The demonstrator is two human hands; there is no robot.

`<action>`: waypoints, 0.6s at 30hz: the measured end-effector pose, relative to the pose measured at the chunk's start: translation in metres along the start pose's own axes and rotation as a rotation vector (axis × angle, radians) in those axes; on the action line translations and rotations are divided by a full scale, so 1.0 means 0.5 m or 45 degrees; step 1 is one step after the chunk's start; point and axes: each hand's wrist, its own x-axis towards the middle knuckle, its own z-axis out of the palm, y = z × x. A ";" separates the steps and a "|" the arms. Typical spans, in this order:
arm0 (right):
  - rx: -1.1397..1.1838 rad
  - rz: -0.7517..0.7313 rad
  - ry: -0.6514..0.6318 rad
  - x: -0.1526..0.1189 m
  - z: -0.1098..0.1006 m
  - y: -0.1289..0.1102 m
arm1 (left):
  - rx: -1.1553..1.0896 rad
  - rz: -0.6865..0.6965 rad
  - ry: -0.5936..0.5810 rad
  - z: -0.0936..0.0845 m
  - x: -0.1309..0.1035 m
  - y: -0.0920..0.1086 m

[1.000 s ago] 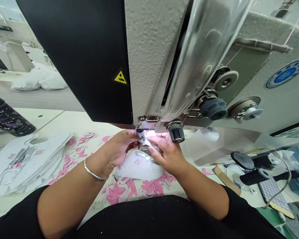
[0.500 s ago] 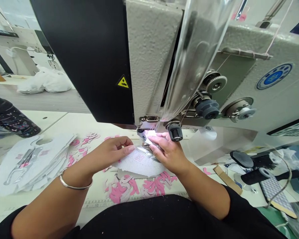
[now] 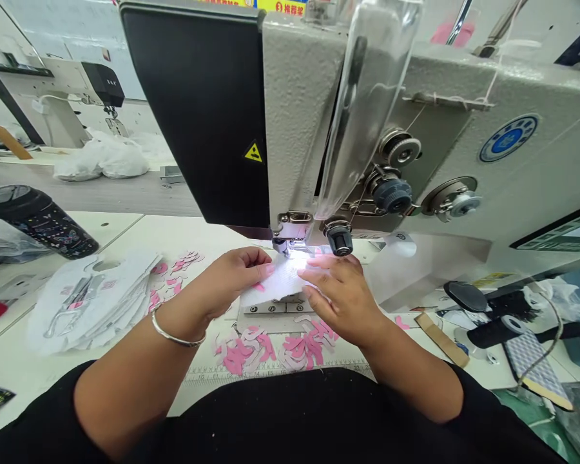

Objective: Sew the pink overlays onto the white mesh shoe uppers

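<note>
Under the needle area of a sewing machine [image 3: 292, 238] lies a white fabric piece [image 3: 275, 283], brightly lit by the machine's lamp. My left hand [image 3: 246, 274] pinches its left edge between thumb and fingers, and a bit of pink shows by the thumb. From the right, my right hand [image 3: 338, 290] rests its spread, outstretched fingers on the fabric. The fingertips lie close to the presser foot, whose contact with the fabric is lost in glare. Pink and white cut scraps [image 3: 254, 348] are heaped on the table in front of the piece.
A stack of white cut pieces with silver trim [image 3: 87, 303] lies to the left, below a dark tumbler [image 3: 43, 219]. Further pink scraps [image 3: 174, 283] are scattered beside my left wrist. Toward the right are a black thread spool [image 3: 495, 332] and a brown strip [image 3: 442, 340].
The fabric has changed from a textured face with silver trim and a pink letter to a plain white face. Both hands stay at its edges. The camera view has shifted.
</note>
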 end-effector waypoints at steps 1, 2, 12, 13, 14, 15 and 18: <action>-0.011 0.019 -0.038 0.000 0.002 0.004 | -0.048 0.025 0.016 0.008 0.008 0.002; -0.019 0.044 -0.071 0.001 0.005 0.008 | -0.093 0.052 0.032 0.015 0.016 0.002; 0.029 0.035 0.066 -0.024 0.039 0.038 | 0.507 0.093 0.689 -0.119 -0.007 -0.054; 0.036 0.004 0.121 -0.030 0.040 0.040 | 0.720 -0.002 0.684 -0.139 -0.013 -0.072; 0.046 -0.021 0.176 -0.035 0.041 0.040 | 0.914 -0.099 0.629 -0.157 -0.017 -0.092; 0.057 -0.037 0.221 -0.040 0.041 0.040 | 1.068 -0.175 0.536 -0.172 -0.018 -0.115; 0.085 -0.066 0.267 -0.051 0.041 0.035 | 1.166 -0.265 0.464 -0.201 -0.008 -0.185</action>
